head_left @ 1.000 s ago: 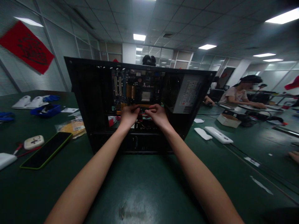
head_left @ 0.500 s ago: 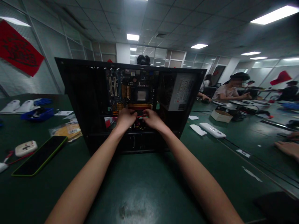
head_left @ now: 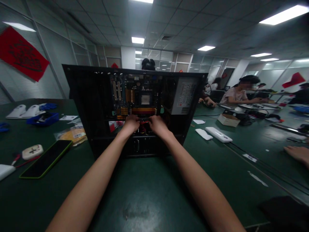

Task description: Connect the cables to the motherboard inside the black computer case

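An open black computer case (head_left: 138,157) stands on its edge in front of me. Its motherboard (head_left: 135,88) faces me, and the silver power supply (head_left: 185,96) sits at the upper right. Both my hands reach inside, just under the board's lower edge. My left hand (head_left: 131,124) has its fingers curled together, its fingertips at the left end of a short red cable (head_left: 145,122). My right hand (head_left: 158,125) pinches at the cable's other end. My own fingers partly hide the cable. Darker wires hang just below it, too dim to make out.
On the left lie a phone (head_left: 47,159), a white controller-like gadget (head_left: 32,151), a yellow packet (head_left: 72,134) and a blue tray (head_left: 42,120). To the right are a white power strip (head_left: 218,134), a small cardboard box (head_left: 228,120) and cables. Another person's hand (head_left: 298,153) rests at the right edge.
My fingers have curled in more tightly around the red cable, which shows more clearly between them. The view has drawn back slightly, so the case looks a little smaller.
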`<move>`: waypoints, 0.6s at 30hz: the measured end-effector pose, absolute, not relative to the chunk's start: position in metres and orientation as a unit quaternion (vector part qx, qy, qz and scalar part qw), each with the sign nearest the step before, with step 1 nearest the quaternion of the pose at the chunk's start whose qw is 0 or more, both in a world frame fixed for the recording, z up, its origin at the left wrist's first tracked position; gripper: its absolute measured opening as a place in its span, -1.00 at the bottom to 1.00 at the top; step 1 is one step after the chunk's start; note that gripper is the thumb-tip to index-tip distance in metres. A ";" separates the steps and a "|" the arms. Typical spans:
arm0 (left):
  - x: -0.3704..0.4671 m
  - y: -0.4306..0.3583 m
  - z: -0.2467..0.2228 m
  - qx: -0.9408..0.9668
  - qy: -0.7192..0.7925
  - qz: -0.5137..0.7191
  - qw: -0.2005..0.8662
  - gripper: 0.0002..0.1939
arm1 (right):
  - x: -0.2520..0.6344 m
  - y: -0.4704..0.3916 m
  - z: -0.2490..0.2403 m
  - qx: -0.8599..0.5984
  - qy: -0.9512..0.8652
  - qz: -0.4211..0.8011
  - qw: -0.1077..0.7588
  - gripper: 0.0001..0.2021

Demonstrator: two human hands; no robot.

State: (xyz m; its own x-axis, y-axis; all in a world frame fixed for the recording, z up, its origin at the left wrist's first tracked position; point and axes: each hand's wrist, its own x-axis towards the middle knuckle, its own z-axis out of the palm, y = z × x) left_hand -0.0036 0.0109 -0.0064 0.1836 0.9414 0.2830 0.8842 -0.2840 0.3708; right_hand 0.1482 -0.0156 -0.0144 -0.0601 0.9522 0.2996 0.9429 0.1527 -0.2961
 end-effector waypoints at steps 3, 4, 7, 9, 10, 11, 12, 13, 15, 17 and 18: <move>-0.004 0.013 -0.008 0.770 0.598 0.216 0.059 -0.69 | 0.148 -0.015 -0.017 -0.652 -0.731 0.010 0.201 -0.74; -0.004 0.014 -0.008 0.770 0.598 0.214 0.059 -0.70 | 0.148 -0.014 -0.018 -0.651 -0.732 0.008 0.200 -0.73; -0.004 0.015 -0.009 0.769 0.598 0.215 0.062 -0.71 | 0.149 -0.011 -0.020 -0.653 -0.730 0.004 0.202 -0.74; -0.004 0.016 -0.008 0.771 0.598 0.212 0.059 -0.72 | 0.150 -0.010 -0.020 -0.653 -0.730 0.004 0.203 -0.74; -0.004 0.016 -0.009 0.772 0.596 0.212 0.055 -0.72 | 0.150 -0.009 -0.020 -0.652 -0.731 0.005 0.203 -0.73; -0.004 0.017 -0.009 0.773 0.594 0.215 0.049 -0.72 | 0.150 -0.008 -0.020 -0.650 -0.733 0.006 0.203 -0.73; -0.003 0.018 -0.010 0.773 0.593 0.219 0.043 -0.71 | 0.150 -0.007 -0.019 -0.648 -0.734 0.008 0.203 -0.73; -0.003 0.019 -0.010 0.773 0.594 0.221 0.040 -0.71 | 0.150 -0.006 -0.019 -0.648 -0.734 0.010 0.204 -0.73; -0.002 0.021 -0.012 0.768 0.600 0.222 0.038 -0.71 | 0.151 -0.003 -0.019 -0.647 -0.733 0.012 0.208 -0.74; -0.001 0.022 -0.014 0.760 0.608 0.225 0.043 -0.72 | 0.151 -0.001 -0.020 -0.647 -0.732 0.013 0.214 -0.74; -0.001 0.022 -0.015 0.757 0.610 0.229 0.047 -0.73 | 0.152 0.000 -0.020 -0.647 -0.731 0.013 0.217 -0.74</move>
State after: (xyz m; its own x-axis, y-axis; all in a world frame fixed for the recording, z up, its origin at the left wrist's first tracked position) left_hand -0.0006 0.0223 -0.0149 0.1495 0.9455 0.2893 0.9022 -0.2502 0.3514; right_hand 0.1515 0.0000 -0.0198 -0.0698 0.9513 0.3001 0.9403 0.1633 -0.2988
